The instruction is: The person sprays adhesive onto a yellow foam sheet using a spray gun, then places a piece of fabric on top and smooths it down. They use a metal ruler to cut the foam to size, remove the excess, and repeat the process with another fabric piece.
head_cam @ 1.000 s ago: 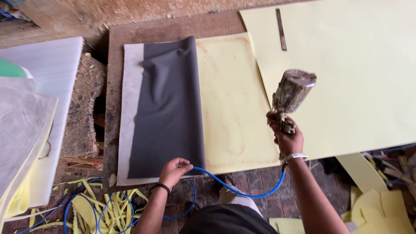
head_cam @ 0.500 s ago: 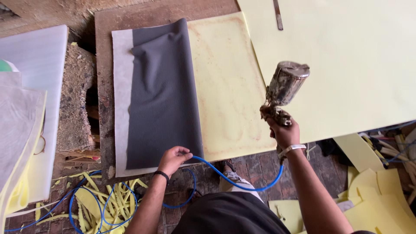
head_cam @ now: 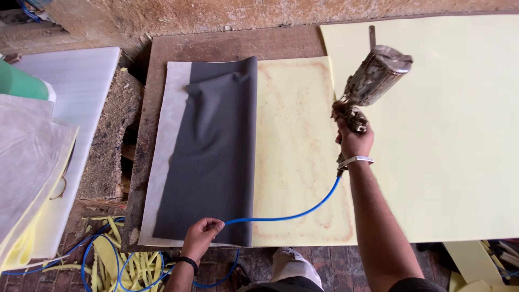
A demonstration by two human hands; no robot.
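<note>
**A:** What is shown in the head view, and where do the held things lie?

**B:** A spray gun (head_cam: 367, 86) is gripped in the right hand (head_cam: 354, 141), whose fingers are wrapped tight around the handle. The gun is tilted, its cup up and to the right, above the right edge of a glue-stained yellow foam sheet (head_cam: 294, 146) on the wooden tabletop (head_cam: 216, 46).

**A:** And the left hand?

**B:** The left hand (head_cam: 201, 233) is set at the near edge of the tabletop, fingers curled and pinching a blue air hose (head_cam: 292, 216) just over the near edge of a folded-back grey fabric (head_cam: 213, 157).

**A:** How does the fabric lie from the fingers?

**B:** Its long axis runs away from the person, directly beyond the left fingers. The left hand is much nearer to it; the gun is held well apart, to the right. A larger pale yellow foam sheet (head_cam: 454, 135) is seen further right.
</note>
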